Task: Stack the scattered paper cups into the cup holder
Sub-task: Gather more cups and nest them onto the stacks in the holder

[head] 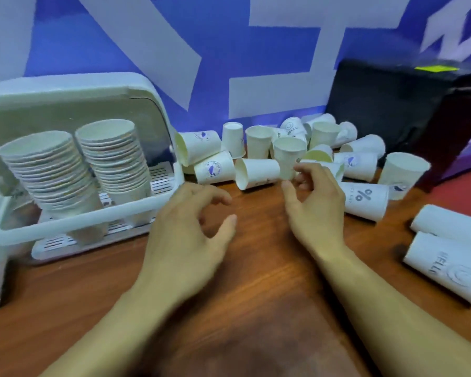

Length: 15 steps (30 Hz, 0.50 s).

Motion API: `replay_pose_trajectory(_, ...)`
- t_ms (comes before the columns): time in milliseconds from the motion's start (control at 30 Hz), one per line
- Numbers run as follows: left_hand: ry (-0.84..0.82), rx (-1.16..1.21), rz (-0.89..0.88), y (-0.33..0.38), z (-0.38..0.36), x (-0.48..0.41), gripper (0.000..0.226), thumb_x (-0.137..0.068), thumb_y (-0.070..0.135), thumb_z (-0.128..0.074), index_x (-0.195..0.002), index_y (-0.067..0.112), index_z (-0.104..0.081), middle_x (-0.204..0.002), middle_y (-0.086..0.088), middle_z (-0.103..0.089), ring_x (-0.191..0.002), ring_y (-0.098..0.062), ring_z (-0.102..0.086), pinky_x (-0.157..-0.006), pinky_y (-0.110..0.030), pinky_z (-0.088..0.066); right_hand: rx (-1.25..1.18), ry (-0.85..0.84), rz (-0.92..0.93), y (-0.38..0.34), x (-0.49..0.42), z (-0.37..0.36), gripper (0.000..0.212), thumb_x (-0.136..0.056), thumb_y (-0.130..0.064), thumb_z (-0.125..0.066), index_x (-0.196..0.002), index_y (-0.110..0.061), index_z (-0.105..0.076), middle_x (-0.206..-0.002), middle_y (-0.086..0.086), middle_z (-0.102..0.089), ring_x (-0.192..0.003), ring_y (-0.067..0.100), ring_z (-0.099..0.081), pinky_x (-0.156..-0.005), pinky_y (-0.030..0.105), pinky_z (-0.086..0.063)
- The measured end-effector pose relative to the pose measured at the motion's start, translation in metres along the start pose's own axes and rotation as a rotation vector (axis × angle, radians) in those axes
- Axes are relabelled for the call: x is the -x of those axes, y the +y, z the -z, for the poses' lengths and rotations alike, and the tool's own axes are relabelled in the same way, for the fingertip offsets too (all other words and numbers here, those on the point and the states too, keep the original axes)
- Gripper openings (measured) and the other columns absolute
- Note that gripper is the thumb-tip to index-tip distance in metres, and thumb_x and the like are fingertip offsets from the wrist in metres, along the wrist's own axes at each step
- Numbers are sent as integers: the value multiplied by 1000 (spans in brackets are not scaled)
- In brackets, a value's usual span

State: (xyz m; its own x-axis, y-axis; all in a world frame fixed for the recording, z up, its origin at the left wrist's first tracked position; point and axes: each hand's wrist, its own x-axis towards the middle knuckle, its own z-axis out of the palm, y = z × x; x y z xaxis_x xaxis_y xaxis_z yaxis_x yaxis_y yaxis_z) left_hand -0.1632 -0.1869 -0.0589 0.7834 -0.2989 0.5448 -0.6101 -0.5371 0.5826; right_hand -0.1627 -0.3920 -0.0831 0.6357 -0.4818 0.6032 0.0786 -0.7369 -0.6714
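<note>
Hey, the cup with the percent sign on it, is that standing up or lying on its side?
Lying on its side. The percent-sign cup rests lengthwise on the wooden table, just right of the right hand.

A brown wooden tabletop [256, 308] fills the foreground; behind it hangs a blue backdrop with white shapes [215, 50]; a black box [386, 104] bearing a yellow-green label [437, 68] stands at right.

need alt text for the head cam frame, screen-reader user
Two bare hands, left hand and right hand, hover open and empty over a wooden table, reaching toward scattered paper cups lying along a blue wall. At left, a white cup holder contains two tall cup stacks.
</note>
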Motion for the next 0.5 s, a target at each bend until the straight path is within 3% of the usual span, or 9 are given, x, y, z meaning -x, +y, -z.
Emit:
replay_pose_trajectory(200, -106, 91, 170, -2, -81, -44, 15, -79, 33, -72, -90, 38, -64, -104, 13, -58, -71, -1, -53, -70, -17, -40, 3, -8, 1, 15, -10, -11, 28, -85, -20, -64, -113, -18, -60, -101, -1, -60, -91, 18, -58, -84, 35, -46)
replay_pose_trajectory(300, -61, 88, 303, -13, -115, -76, 14, -79, 34, -72, -90, 34, -63, -106, -4, -63, -89, -18, -60, -82, -30, -49, -22, -5, 9, 20, -11, -13, 31, -83, -18, -65, -114, -16, -61, -102, 0, -59, -92, 19, -58, -82, 30, -42)
replay_pose_trajectory(367, -40, 105, 368, -21, -131, -86, 15, -79, 36, -72, -91, 34, -63, -105, -3, -66, -94, -21, -63, -89, -37, -51, -31, -3, 3, 22, -13, -12, 31, -83, -18, -64, -114, -16, -60, -102, 0, -59, -91, 20, -58, -79, 31, -42)
replay_pose_trajectory(500, 36, 109, 410, -28, -148, -88, 11, -79, 31, -73, -83, 35, -63, -79, 14, -70, -64, -4, -58, -74, -30, -51, -35, -27, 15, 23, -12, -13, 31, -83, -19, -62, -113, -16, -59, -106, -1, -58, -93, 23, -59, -77, 36, -46)
